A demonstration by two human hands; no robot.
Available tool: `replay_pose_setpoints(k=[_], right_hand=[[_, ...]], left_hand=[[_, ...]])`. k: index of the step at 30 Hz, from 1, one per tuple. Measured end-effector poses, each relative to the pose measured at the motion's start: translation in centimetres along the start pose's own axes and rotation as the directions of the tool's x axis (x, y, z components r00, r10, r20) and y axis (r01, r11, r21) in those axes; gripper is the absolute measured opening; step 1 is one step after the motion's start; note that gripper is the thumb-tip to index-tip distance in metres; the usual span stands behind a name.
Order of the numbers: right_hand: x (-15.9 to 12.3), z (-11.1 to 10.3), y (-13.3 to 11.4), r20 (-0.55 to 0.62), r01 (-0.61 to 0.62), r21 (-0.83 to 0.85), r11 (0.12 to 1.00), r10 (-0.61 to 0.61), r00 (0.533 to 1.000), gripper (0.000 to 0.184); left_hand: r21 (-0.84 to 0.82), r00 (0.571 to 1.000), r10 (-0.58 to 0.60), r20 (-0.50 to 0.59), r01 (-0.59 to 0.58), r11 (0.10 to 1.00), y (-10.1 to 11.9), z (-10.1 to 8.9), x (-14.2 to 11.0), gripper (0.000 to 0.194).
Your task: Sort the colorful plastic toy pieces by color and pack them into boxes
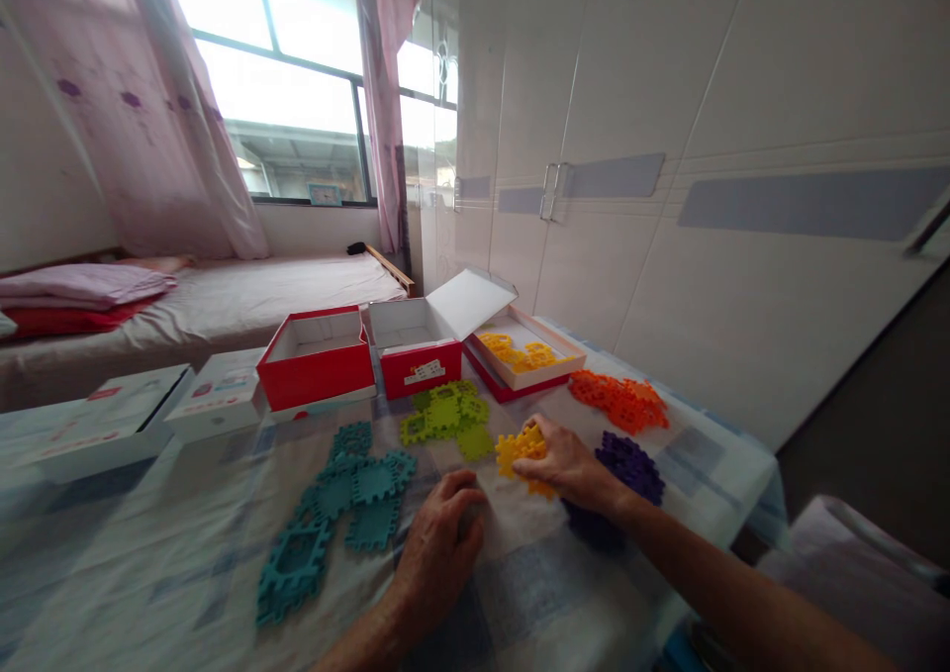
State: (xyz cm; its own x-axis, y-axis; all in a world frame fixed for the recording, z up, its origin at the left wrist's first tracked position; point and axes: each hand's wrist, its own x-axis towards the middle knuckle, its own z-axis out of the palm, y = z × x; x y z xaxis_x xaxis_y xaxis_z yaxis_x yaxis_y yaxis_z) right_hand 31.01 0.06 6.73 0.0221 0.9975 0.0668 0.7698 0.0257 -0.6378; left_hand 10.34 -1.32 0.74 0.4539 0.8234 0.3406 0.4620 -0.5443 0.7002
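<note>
My right hand point(568, 466) reaches over a small heap of yellow toothed plastic tiles point(520, 448) and its fingers close on them. My left hand point(441, 543) rests on the table with the fingers curled into a loose fist, just right of a spread of teal tiles point(337, 514). Green tiles point(449, 415) lie ahead of both hands. A purple pile point(630, 469) sits under and beside my right forearm, and an orange pile point(619, 402) lies further right. More yellow tiles point(520, 352) fill a shallow red-edged box.
Two open red boxes point(318, 360) point(416, 347) stand at the back of the checked tablecloth point(148, 563). White lids point(111, 420) lie at the left. A bed point(193, 306) is behind, a white wardrobe point(668, 207) on the right. The table edge point(757, 484) is near the purple pile.
</note>
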Motion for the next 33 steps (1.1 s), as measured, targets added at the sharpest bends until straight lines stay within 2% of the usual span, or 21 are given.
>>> replay_pose_setpoints(k=[2, 5, 9, 12, 15, 18, 20, 23, 26, 29, 33], right_hand=[[1.9, -1.8, 0.1, -0.092, -0.015, 0.123, 0.992, 0.026, 0.995, 0.035], [6.7, -4.4, -0.1, -0.244, -0.014, 0.270, 0.963, 0.082, 0.966, 0.040], [13.3, -6.8, -0.4, -0.357, -0.086, 0.227, 0.970, 0.165, 0.920, 0.046], [15.3, -8.1, 1.0, -0.451, -0.175, 0.141, 0.975, 0.220, 0.865, 0.052], [14.1, -9.3, 4.6, -0.535, -0.284, 0.044, 0.958, 0.263, 0.803, 0.057], [10.9, -10.1, 9.3, -0.551, -0.408, -0.044, 0.912, 0.318, 0.771, 0.062], [8.9, -10.3, 12.3, -0.537, -0.460, -0.097, 0.882, 0.343, 0.771, 0.066], [7.4, -10.0, 15.6, -0.474, -0.513, -0.216, 0.831, 0.370, 0.799, 0.072], [7.5, -9.4, 17.2, -0.401, -0.531, -0.327, 0.781, 0.394, 0.827, 0.078], [7.9, -9.0, 17.6, -0.368, -0.509, -0.366, 0.779, 0.382, 0.848, 0.081], [7.7, -8.8, 17.4, -0.329, -0.431, -0.437, 0.790, 0.305, 0.894, 0.070]], left_hand=[[-0.007, 1.000, -0.005, 0.003, 0.005, 1.000, 0.0, 0.0, 0.0, 0.029], [-0.007, 1.000, -0.003, 0.003, 0.003, 1.000, 0.0, 0.0, 0.0, 0.028], [0.001, 1.000, 0.006, -0.007, -0.006, 1.000, 0.0, 0.0, 0.1, 0.027], [0.006, 1.000, 0.006, -0.002, -0.006, 1.000, -0.1, 0.1, 0.2, 0.028], [0.004, 1.000, 0.018, -0.003, -0.018, 1.000, -0.2, 0.1, 0.2, 0.029], [-0.001, 1.000, 0.010, -0.002, -0.010, 1.000, -0.3, 0.2, 0.2, 0.028], [0.003, 1.000, -0.002, 0.006, 0.002, 1.000, -0.3, 0.2, 0.1, 0.028], [0.020, 1.000, -0.001, 0.016, 0.000, 1.000, -0.2, 0.1, 0.1, 0.028], [0.041, 1.000, 0.011, 0.020, -0.012, 0.999, -0.2, 0.0, 0.3, 0.028], [0.061, 0.999, 0.029, 0.023, -0.030, 0.998, -0.5, 0.2, 0.3, 0.028], [0.075, 0.999, 0.038, 0.011, -0.039, 0.996, -1.0, 0.4, 0.2, 0.028]])
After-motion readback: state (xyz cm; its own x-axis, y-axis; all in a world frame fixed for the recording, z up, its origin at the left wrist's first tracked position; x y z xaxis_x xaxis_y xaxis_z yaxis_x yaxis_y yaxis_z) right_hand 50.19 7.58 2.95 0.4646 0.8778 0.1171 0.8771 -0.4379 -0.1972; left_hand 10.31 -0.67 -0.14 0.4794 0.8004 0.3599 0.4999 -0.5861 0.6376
